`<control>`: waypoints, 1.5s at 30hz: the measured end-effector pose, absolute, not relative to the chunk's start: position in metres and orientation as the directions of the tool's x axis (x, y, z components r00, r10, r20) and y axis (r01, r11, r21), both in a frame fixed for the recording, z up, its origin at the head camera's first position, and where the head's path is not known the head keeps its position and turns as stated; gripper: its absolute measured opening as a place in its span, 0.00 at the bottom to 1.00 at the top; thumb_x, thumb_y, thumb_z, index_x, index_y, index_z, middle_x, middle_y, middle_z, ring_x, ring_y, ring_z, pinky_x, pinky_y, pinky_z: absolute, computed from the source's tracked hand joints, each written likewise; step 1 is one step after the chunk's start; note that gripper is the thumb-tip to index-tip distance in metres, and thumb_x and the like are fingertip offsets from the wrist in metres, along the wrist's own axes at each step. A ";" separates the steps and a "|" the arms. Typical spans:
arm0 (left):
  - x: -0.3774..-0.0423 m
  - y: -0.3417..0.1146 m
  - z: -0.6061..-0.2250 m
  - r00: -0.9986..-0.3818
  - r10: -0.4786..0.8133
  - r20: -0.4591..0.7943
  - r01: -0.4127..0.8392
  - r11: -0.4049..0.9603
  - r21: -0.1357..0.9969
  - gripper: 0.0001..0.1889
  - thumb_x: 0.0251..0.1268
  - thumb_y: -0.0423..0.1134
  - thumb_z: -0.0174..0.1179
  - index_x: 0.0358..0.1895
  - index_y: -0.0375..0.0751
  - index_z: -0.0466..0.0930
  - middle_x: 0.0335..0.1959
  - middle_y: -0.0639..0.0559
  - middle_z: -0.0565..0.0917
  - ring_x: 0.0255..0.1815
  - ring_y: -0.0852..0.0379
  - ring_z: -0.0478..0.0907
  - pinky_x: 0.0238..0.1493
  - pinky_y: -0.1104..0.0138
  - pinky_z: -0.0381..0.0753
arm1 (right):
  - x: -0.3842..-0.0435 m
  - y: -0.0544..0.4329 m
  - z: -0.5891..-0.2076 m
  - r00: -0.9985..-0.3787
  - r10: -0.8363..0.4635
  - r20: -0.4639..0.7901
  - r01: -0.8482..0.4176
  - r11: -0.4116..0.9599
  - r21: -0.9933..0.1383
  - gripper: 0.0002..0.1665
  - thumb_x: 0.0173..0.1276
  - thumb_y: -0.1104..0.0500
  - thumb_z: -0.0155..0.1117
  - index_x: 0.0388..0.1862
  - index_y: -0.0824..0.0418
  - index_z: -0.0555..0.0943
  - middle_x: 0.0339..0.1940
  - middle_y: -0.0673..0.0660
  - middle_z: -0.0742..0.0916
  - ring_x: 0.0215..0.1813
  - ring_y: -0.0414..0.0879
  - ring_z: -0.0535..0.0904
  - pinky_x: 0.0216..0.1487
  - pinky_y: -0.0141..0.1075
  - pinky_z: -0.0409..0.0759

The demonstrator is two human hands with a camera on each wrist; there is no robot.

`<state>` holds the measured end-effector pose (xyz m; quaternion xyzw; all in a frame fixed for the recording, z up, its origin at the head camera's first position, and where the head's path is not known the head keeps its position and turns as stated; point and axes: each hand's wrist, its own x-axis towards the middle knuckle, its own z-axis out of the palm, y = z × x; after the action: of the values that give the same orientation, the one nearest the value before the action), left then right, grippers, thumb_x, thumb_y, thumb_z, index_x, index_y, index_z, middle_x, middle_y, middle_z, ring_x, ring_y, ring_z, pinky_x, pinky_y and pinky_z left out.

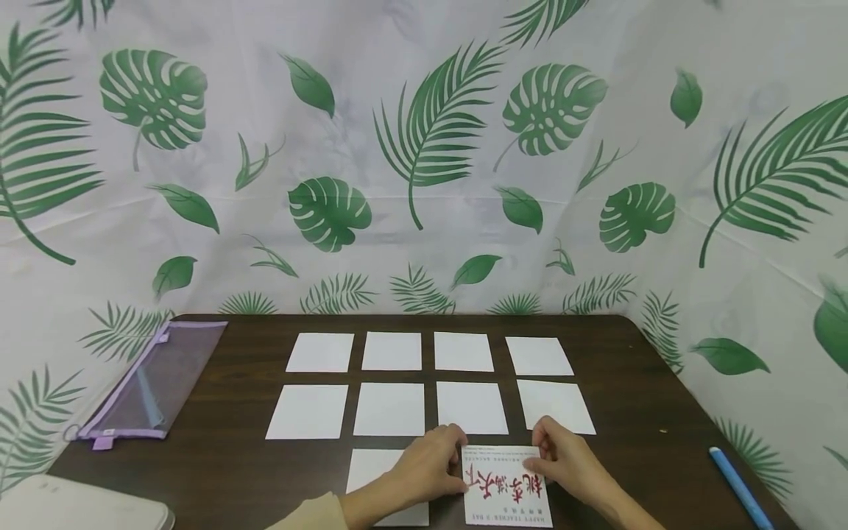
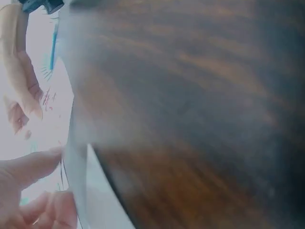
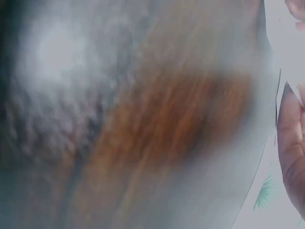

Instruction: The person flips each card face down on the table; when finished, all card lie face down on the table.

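Note:
In the head view, a white card [image 1: 498, 505] with red Chinese characters and small lettering stands out near the front of the dark table. My left hand [image 1: 427, 464] pinches its left edge between thumb and fingers. At the upper right edge my right hand [image 1: 573, 464] grips it, thumb on the printed face. A blank white card [image 1: 371, 471] lies partly hidden under my left forearm and hand. The left wrist view catches the left thumb [image 2: 38, 164] along the edge of the printed card [image 2: 59, 102]. Fingers [image 3: 291, 138] of my right hand show at that wrist view's right side.
Behind my hands, blank white cards [image 1: 391, 408] lie in two rows. A purple-edged mesh pouch [image 1: 192, 361] with a pale blue item inside rests at the left. To the right lies a blue pen [image 1: 740, 486]; a white rounded object [image 1: 86, 508] occupies the front left corner.

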<state>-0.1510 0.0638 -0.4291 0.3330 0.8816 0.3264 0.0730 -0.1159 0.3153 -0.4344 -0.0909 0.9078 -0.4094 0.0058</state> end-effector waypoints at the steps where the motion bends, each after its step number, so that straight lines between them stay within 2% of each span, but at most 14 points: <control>1: -0.152 0.064 -0.429 -0.775 0.625 0.093 0.513 0.537 0.670 0.21 0.43 0.37 0.74 0.42 0.40 0.75 0.25 0.60 0.74 0.24 0.70 0.66 0.27 0.77 0.69 | -0.116 0.316 -0.434 -0.983 -0.171 0.059 -0.154 0.622 -0.768 0.19 0.53 0.64 0.71 0.33 0.63 0.68 0.21 0.49 0.72 0.20 0.32 0.67 0.18 0.29 0.73; 6: -0.158 0.063 -0.425 -0.817 0.576 0.013 0.225 0.298 0.928 0.11 0.53 0.28 0.64 0.39 0.34 0.74 0.27 0.52 0.81 0.27 0.65 0.76 0.28 0.73 0.78 | -0.115 0.317 -0.432 -0.984 -0.175 -0.023 -0.060 0.453 -0.889 0.21 0.57 0.63 0.69 0.35 0.72 0.66 0.22 0.51 0.74 0.21 0.34 0.72 0.22 0.33 0.79; 9: -0.158 0.060 -0.423 -0.823 0.562 -0.080 0.031 0.185 0.982 0.09 0.57 0.25 0.59 0.41 0.32 0.72 0.28 0.48 0.83 0.26 0.60 0.79 0.26 0.70 0.81 | -0.114 0.313 -0.429 -0.990 -0.134 -0.046 -0.012 0.401 -0.916 0.22 0.58 0.64 0.68 0.39 0.74 0.66 0.25 0.53 0.76 0.24 0.35 0.74 0.25 0.33 0.80; 13: -0.160 0.056 -0.421 -0.832 0.541 -0.125 -0.078 0.108 0.991 0.10 0.57 0.23 0.57 0.41 0.32 0.70 0.27 0.46 0.82 0.24 0.59 0.79 0.25 0.68 0.82 | -0.111 0.297 -0.424 -0.983 0.055 0.176 -0.122 0.518 -0.846 0.18 0.53 0.68 0.71 0.39 0.69 0.72 0.26 0.52 0.77 0.25 0.33 0.72 0.27 0.28 0.77; 16: -0.163 0.055 -0.420 -0.847 0.520 -0.115 -0.093 0.070 0.993 0.10 0.55 0.23 0.56 0.40 0.32 0.70 0.25 0.48 0.80 0.24 0.59 0.79 0.26 0.67 0.82 | -0.107 0.278 -0.421 -0.902 0.093 0.421 -0.266 0.648 -0.714 0.18 0.46 0.71 0.74 0.34 0.63 0.76 0.24 0.47 0.76 0.25 0.31 0.69 0.24 0.28 0.72; 19: -0.164 0.057 -0.418 -0.859 0.501 -0.104 -0.103 0.030 0.994 0.10 0.54 0.23 0.55 0.40 0.32 0.69 0.25 0.49 0.79 0.25 0.59 0.80 0.27 0.66 0.83 | -0.102 0.256 -0.416 -0.836 -0.037 0.547 -0.432 0.659 -0.616 0.18 0.44 0.71 0.74 0.32 0.61 0.77 0.23 0.44 0.75 0.24 0.30 0.68 0.21 0.27 0.71; 23: -0.164 0.063 -0.411 -0.867 0.491 -0.088 -0.118 -0.030 0.993 0.11 0.52 0.25 0.55 0.40 0.33 0.69 0.27 0.51 0.78 0.27 0.59 0.79 0.28 0.67 0.83 | -0.095 0.234 -0.414 -0.783 -0.182 0.595 -0.559 0.625 -0.545 0.22 0.43 0.67 0.77 0.36 0.59 0.77 0.24 0.44 0.75 0.25 0.30 0.68 0.22 0.24 0.70; 30: -0.158 0.068 -0.398 -0.872 0.487 -0.043 -0.102 -0.096 0.990 0.10 0.50 0.27 0.51 0.39 0.34 0.68 0.33 0.50 0.78 0.33 0.60 0.78 0.30 0.66 0.83 | -0.090 0.225 -0.410 -0.708 -0.253 0.660 -0.603 0.703 -0.378 0.31 0.37 0.67 0.79 0.43 0.60 0.76 0.27 0.43 0.74 0.27 0.29 0.67 0.26 0.17 0.65; 31: -0.157 0.068 -0.395 -0.871 0.490 -0.036 -0.102 -0.107 0.989 0.10 0.51 0.27 0.51 0.39 0.34 0.68 0.34 0.50 0.77 0.34 0.60 0.78 0.30 0.66 0.83 | -0.090 0.225 -0.408 -0.697 -0.257 0.669 -0.608 0.707 -0.362 0.30 0.38 0.68 0.77 0.43 0.61 0.76 0.27 0.44 0.75 0.27 0.29 0.68 0.26 0.17 0.65; 34: -0.154 0.068 -0.389 -0.864 0.503 -0.004 -0.092 -0.149 0.985 0.09 0.58 0.31 0.53 0.41 0.33 0.69 0.38 0.48 0.77 0.38 0.57 0.79 0.33 0.64 0.83 | -0.088 0.228 -0.401 -0.665 -0.269 0.697 -0.623 0.714 -0.319 0.19 0.56 0.61 0.71 0.45 0.62 0.76 0.28 0.44 0.75 0.27 0.29 0.69 0.27 0.16 0.67; 38: -0.154 0.066 -0.386 -0.874 0.481 0.070 -0.012 -0.164 0.986 0.15 0.66 0.40 0.55 0.48 0.31 0.69 0.44 0.43 0.78 0.43 0.51 0.81 0.36 0.62 0.83 | -0.090 0.235 -0.390 -0.664 -0.214 0.717 -0.607 0.714 -0.349 0.18 0.57 0.67 0.68 0.46 0.66 0.76 0.28 0.45 0.76 0.26 0.29 0.70 0.25 0.17 0.68; 39: -0.155 0.066 -0.387 -0.881 0.465 0.089 0.021 -0.148 0.989 0.17 0.66 0.41 0.56 0.50 0.31 0.70 0.45 0.42 0.78 0.44 0.49 0.81 0.37 0.63 0.83 | -0.091 0.238 -0.388 -0.670 -0.185 0.719 -0.591 0.719 -0.366 0.21 0.52 0.72 0.70 0.46 0.67 0.76 0.28 0.45 0.76 0.26 0.29 0.70 0.24 0.17 0.68; 41: -0.156 0.064 -0.391 -0.902 0.412 0.130 0.105 -0.082 0.991 0.18 0.64 0.41 0.59 0.51 0.33 0.71 0.46 0.41 0.79 0.44 0.49 0.81 0.37 0.66 0.83 | -0.094 0.243 -0.386 -0.696 -0.111 0.710 -0.545 0.726 -0.421 0.31 0.39 0.80 0.71 0.46 0.67 0.76 0.27 0.45 0.76 0.26 0.29 0.70 0.23 0.18 0.68; 45: -0.158 0.059 -0.403 -0.943 0.287 0.167 0.199 0.087 0.976 0.22 0.56 0.38 0.65 0.54 0.38 0.72 0.47 0.42 0.79 0.44 0.51 0.80 0.38 0.72 0.79 | -0.099 0.253 -0.388 -0.760 0.022 0.649 -0.452 0.700 -0.553 0.33 0.41 0.81 0.70 0.49 0.65 0.76 0.25 0.46 0.77 0.25 0.30 0.70 0.21 0.21 0.69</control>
<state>-0.1577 0.0591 -0.4033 0.1651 0.7363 0.6554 0.0338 -0.0992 0.2531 -0.3876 -0.1246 0.8635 -0.3669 -0.3229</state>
